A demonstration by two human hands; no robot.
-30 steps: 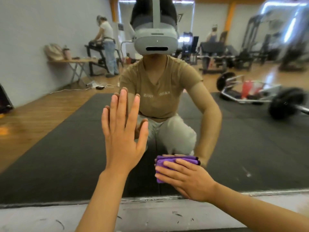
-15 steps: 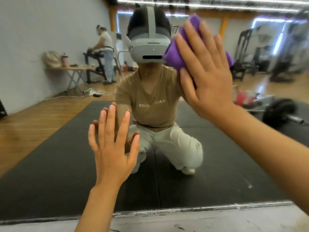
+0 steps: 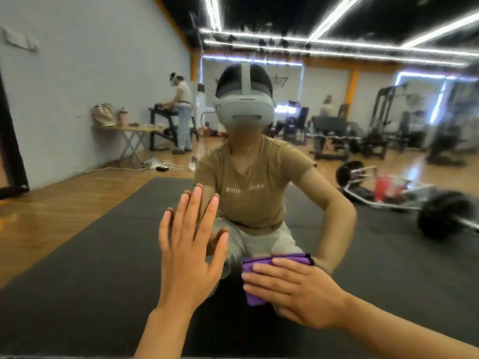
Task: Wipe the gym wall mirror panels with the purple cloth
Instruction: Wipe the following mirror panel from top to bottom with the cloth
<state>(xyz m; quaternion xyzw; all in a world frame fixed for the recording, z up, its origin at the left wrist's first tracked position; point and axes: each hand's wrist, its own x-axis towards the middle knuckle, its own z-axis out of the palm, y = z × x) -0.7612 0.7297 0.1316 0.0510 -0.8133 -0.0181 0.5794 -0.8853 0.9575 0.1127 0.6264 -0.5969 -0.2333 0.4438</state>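
The wall mirror panel [image 3: 375,255] fills nearly the whole view and reflects me kneeling on a black mat. My left hand [image 3: 189,257] lies flat against the glass at lower centre, fingers straight and pointing up. Low on the glass to its right, my right hand [image 3: 293,294] presses the folded purple cloth [image 3: 252,270] onto the mirror with straight fingers pointing left. Most of the cloth is hidden under that hand; its top edge and left end show.
A vertical seam in the mirror [image 3: 201,81] runs behind my left hand. The reflection shows a barbell [image 3: 440,216] on the mat, gym machines at the back, and another person [image 3: 181,112] at a bench by a folding table [image 3: 134,130].
My right hand has swept the cloth from high on the mirror, near head height, down to the lower part of the glass. My left hand stays flat in about the same place.
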